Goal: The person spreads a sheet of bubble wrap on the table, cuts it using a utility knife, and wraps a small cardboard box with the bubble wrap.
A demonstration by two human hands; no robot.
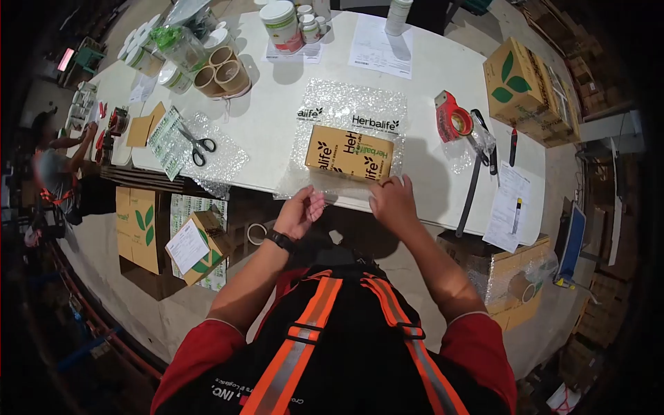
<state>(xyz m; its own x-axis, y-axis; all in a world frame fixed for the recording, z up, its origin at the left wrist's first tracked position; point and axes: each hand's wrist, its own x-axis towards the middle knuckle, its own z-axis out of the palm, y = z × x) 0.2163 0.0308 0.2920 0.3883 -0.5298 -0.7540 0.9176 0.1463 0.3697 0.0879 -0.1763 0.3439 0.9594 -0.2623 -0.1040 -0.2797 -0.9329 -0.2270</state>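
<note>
A small brown cardboard box (324,160) with black Herbalife print lies on a sheet of clear bubble wrap (339,93) at the table's near edge. My left hand (301,214), with a dark watch on the wrist, has its fingers curled on the wrap's near edge, left of the box. My right hand (395,206) is closed at the wrap's near right edge, close to the box's corner. Its fingertips are partly hidden behind the knuckles.
Scissors (200,149) lie on bubble wrap to the left. A red tape dispenser (453,119) sits right, near a large carton (515,83). Cardboard tubes (223,72) and white tubs (281,26) stand at the back. Another person (59,166) works at far left.
</note>
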